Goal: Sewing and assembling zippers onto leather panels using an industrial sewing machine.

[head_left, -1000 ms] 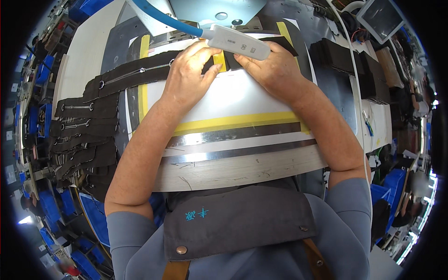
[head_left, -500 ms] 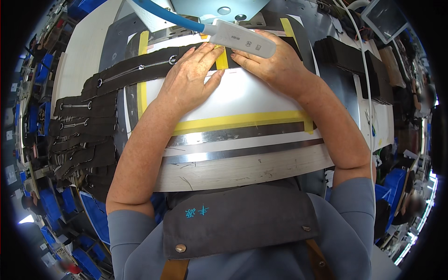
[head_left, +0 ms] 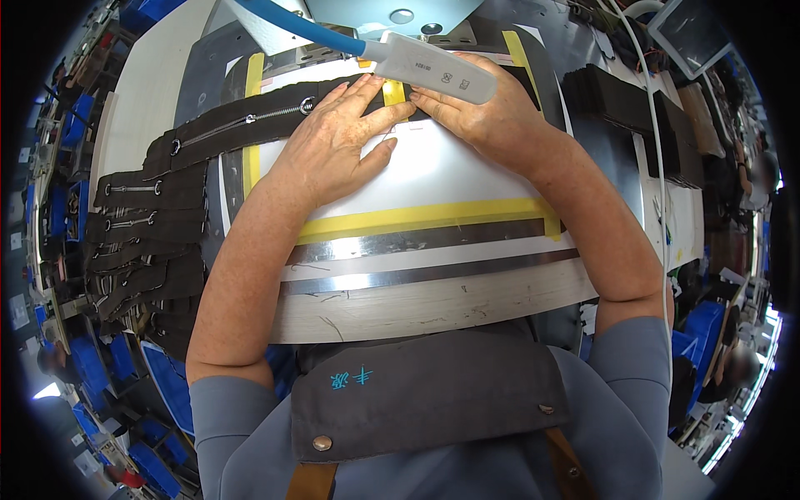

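A long dark fabric strip with a metal zipper (head_left: 242, 121) runs from the left under both hands. My left hand (head_left: 337, 129) lies flat on its right part, fingers stretched out, the index finger reaching to the fingertips of my right hand. My right hand (head_left: 492, 112) rests on the strip and the white sheet (head_left: 417, 167), its fingers extended and partly hidden. A flat white plastic piece (head_left: 437, 68) on a blue tube (head_left: 300, 29) hangs in front of it. Between the hands, yellow tape (head_left: 394, 93) crosses the strip.
A pile of dark zippered strips (head_left: 146, 225) hangs at the left. Folded dark fabric (head_left: 604, 100) is stacked at the right. A light blue machine body (head_left: 392, 17) stands at the far side. A white cable (head_left: 654, 150) runs down past my right arm; a screen (head_left: 687, 33) is at the upper right.
My left hand has shifted slightly, and its index finger now points across to my right hand's fingertips. The zippered strip has moved a little left. My right hand stays nearly still.
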`<action>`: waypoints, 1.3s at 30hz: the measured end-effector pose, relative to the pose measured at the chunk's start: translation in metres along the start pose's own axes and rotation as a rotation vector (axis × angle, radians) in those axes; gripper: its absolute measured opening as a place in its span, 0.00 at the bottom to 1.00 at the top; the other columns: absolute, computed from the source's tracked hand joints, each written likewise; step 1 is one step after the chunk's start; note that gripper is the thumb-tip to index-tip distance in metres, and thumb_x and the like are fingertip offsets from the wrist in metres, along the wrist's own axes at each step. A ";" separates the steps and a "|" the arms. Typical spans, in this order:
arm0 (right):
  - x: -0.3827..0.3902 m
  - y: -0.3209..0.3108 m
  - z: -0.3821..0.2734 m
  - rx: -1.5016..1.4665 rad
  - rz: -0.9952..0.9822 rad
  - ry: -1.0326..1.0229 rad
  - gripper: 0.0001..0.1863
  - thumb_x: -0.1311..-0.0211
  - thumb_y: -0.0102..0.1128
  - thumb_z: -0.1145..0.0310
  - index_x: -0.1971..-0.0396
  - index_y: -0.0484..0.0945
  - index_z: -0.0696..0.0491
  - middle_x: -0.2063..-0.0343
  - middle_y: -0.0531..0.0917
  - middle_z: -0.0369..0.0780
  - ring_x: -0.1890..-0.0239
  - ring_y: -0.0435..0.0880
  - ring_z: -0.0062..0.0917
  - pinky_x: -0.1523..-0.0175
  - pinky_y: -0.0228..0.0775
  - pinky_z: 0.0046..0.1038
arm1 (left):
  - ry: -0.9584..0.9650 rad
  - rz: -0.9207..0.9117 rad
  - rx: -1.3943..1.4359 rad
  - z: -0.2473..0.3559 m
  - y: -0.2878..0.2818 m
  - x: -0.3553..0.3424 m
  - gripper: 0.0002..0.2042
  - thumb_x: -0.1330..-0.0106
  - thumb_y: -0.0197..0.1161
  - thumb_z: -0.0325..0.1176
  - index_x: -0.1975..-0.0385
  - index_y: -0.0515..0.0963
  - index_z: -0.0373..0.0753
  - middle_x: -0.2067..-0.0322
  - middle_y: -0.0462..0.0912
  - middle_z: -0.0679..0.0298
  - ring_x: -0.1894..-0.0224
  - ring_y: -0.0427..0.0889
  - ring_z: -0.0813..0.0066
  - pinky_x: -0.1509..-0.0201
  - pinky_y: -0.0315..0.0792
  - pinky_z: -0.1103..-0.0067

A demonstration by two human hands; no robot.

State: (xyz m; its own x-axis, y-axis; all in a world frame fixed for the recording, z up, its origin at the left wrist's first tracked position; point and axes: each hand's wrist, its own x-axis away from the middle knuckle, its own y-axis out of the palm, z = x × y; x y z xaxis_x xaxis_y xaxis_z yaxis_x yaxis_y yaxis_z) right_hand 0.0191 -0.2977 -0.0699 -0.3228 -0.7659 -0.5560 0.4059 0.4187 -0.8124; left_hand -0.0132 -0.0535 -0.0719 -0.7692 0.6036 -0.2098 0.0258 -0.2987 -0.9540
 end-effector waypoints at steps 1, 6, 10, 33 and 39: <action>0.001 0.001 0.000 0.032 0.018 -0.012 0.13 0.45 0.64 0.74 0.59 0.86 0.53 0.63 0.88 0.36 0.54 0.86 0.27 0.36 0.71 0.39 | -0.007 0.005 0.005 0.000 0.000 0.000 0.20 0.30 0.58 0.42 0.38 0.76 0.57 0.34 0.68 0.45 0.30 0.67 0.55 0.23 0.57 0.65; 0.001 -0.003 -0.001 0.041 -0.014 -0.024 0.13 0.45 0.64 0.74 0.58 0.86 0.54 0.62 0.88 0.36 0.54 0.86 0.28 0.35 0.70 0.41 | -0.019 0.001 0.018 -0.001 0.000 0.000 0.20 0.31 0.59 0.41 0.38 0.76 0.58 0.34 0.69 0.47 0.30 0.68 0.55 0.23 0.57 0.66; 0.001 -0.002 0.000 0.038 -0.040 -0.004 0.13 0.43 0.62 0.72 0.58 0.86 0.51 0.60 0.87 0.37 0.51 0.85 0.28 0.32 0.67 0.44 | -0.024 0.002 0.000 0.001 -0.001 0.000 0.20 0.32 0.60 0.41 0.40 0.78 0.57 0.35 0.70 0.46 0.31 0.68 0.56 0.24 0.58 0.66; 0.004 0.000 0.013 -0.175 -0.140 0.188 0.12 0.33 0.55 0.68 0.58 0.88 0.41 0.51 0.85 0.38 0.39 0.76 0.31 0.26 0.53 0.47 | 0.011 0.017 -0.062 0.001 0.006 0.000 0.19 0.30 0.56 0.42 0.40 0.77 0.55 0.34 0.68 0.43 0.29 0.66 0.56 0.22 0.55 0.66; 0.004 -0.002 0.015 -0.154 -0.181 0.202 0.13 0.34 0.55 0.66 0.58 0.88 0.37 0.54 0.86 0.34 0.40 0.75 0.28 0.26 0.53 0.46 | 0.035 0.041 -0.062 0.000 0.008 -0.002 0.19 0.30 0.56 0.42 0.40 0.77 0.55 0.35 0.69 0.42 0.29 0.67 0.55 0.23 0.56 0.65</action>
State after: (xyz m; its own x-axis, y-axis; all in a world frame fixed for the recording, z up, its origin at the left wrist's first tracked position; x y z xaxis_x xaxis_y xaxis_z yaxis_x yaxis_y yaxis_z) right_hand 0.0295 -0.3085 -0.0676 -0.5481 -0.7285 -0.4111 0.1974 0.3650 -0.9099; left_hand -0.0115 -0.0570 -0.0786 -0.7439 0.6175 -0.2555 0.0974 -0.2781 -0.9556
